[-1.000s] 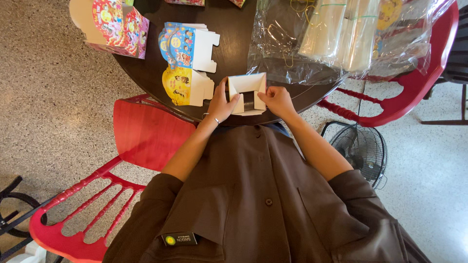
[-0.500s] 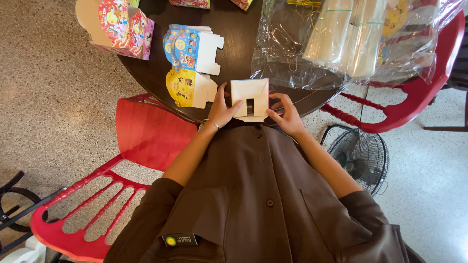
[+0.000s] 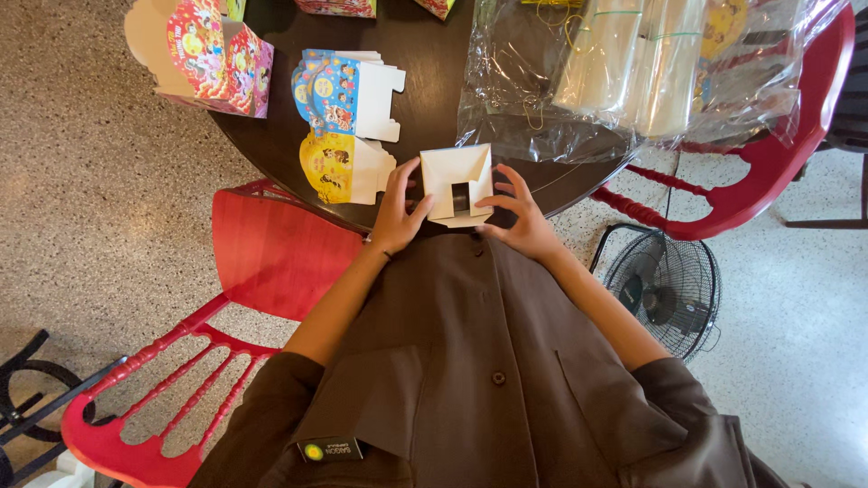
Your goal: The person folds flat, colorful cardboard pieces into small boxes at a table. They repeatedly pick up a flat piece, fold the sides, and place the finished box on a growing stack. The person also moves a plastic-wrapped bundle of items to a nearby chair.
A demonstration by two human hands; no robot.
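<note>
The white box (image 3: 457, 183) sits at the near edge of the dark round surface (image 3: 434, 68), right in front of the person, and both hands are on it. A second ago it was held lower and flatter, tight between the two hands; since then it has come up a little and turned so that its open mouth faces upward toward the head, with a small dark slot showing low in the middle. The side flaps now stand out into a funnel shape, where before the card looked closer to flat. I would judge that the folding has moved on from a blank to a standing shape, though whether the bottom tabs are locked I cannot tell from here.

The left hand (image 3: 398, 210) grips the box's left wall, thumb pressed on the front, fingers behind. The right hand (image 3: 520, 215) has loosened: its fingers are spread and only the tips touch the right edge, more steadying than clamping.

Just left of the box lie two flat printed blanks, a yellow one (image 3: 342, 167) touching the left hand's fingers and a blue one (image 3: 344, 90) beyond it. A finished colourful box (image 3: 203, 54) stands at the far left rim. To the right, a clear plastic bag (image 3: 624, 68) of rolled stock covers that side of the surface. A red chair (image 3: 271, 271) stands at the left, a floor fan (image 3: 665, 294) at the right.
</note>
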